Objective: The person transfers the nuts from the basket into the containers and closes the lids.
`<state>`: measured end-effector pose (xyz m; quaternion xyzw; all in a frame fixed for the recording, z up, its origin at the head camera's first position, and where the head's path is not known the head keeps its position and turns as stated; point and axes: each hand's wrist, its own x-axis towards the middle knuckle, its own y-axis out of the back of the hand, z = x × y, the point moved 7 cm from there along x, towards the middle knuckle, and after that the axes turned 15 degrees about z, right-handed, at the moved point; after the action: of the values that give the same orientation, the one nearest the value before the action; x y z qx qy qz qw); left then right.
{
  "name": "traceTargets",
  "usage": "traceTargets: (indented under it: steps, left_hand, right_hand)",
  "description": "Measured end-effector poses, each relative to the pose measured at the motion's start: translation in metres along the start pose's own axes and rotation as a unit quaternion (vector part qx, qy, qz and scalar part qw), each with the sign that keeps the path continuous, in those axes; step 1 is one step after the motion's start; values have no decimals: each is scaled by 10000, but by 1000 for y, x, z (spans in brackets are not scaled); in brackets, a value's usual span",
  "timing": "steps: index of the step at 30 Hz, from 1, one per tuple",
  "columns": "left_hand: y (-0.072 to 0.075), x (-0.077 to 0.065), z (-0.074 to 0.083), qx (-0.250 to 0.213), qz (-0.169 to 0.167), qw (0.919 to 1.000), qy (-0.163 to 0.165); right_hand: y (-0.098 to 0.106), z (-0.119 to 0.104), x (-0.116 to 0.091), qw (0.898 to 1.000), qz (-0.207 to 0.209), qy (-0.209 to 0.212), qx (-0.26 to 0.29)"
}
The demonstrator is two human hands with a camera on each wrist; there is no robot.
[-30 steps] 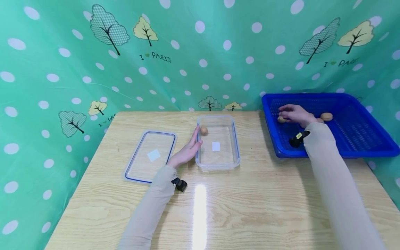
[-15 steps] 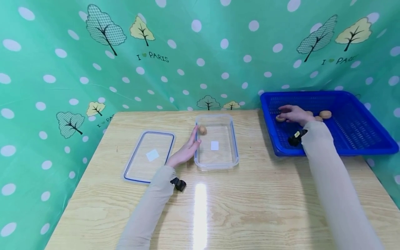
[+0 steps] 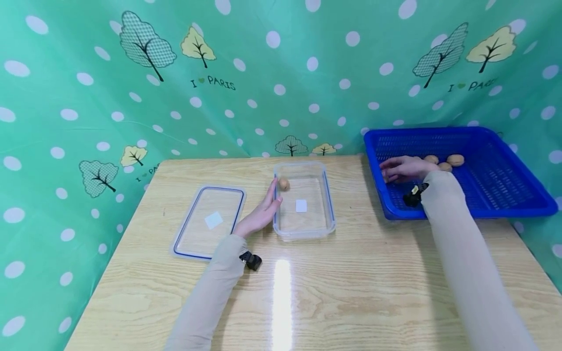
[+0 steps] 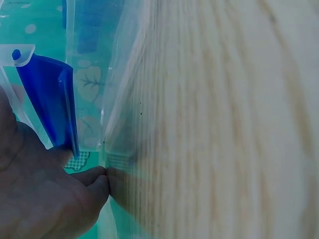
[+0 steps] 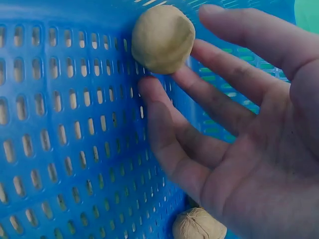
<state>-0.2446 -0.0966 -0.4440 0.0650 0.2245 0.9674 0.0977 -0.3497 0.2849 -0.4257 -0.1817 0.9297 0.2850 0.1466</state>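
My left hand (image 3: 262,212) rests along the left side of a clear plastic food container (image 3: 330,233), fingers extended. In the left wrist view its fingertips lie by the container's wall, below a blue locking flap (image 4: 52,99) that hangs loose. One walnut (image 3: 284,184) sits inside the container near its left wall. My right hand (image 3: 406,168) is down in the blue basket (image 3: 509,213). In the right wrist view its fingertips touch a walnut (image 5: 162,40) against the perforated basket side, the thumb slightly apart from it. Another walnut (image 5: 199,225) lies below that hand.
Several more walnuts, one of them a walnut (image 3: 455,160) at the right, lie beyond my right hand in the basket. The blue-sealed container lid (image 3: 195,243) lies flat left of the container. A green dotted cloth (image 3: 263,63) hangs behind the wooden table (image 3: 351,292).
My right hand has shifted left and slightly toward me inside the basket, and the walnut at its fingertips has moved to the basket's left side. My left hand stays on the container.
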Motion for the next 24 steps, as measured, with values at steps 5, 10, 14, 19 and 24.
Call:
traceTargets:
  steps: [5, 10, 14, 19, 24]
  left_hand:
    - [0, 0, 1, 6, -10, 10000, -72]
    - [1, -1, 2, -18, -2, 10000, -54]
    - [2, -1, 0, -43, -4, 10000, 27]
    - [2, -1, -2, -8, 24, 10000, 1]
    - [1, 1, -1, 39, -67, 9999, 66]
  right_hand:
    - [-4, 0, -3, 9995, -260, -81, 176]
    - [-4, -3, -2, 9991, -268, -97, 329]
    - [-1, -7, 2, 9998, -74, 119, 160]
    - [5, -12, 4, 9982, 217, 514, -226]
    - [14, -18, -1, 9950, 621, 726, -291]
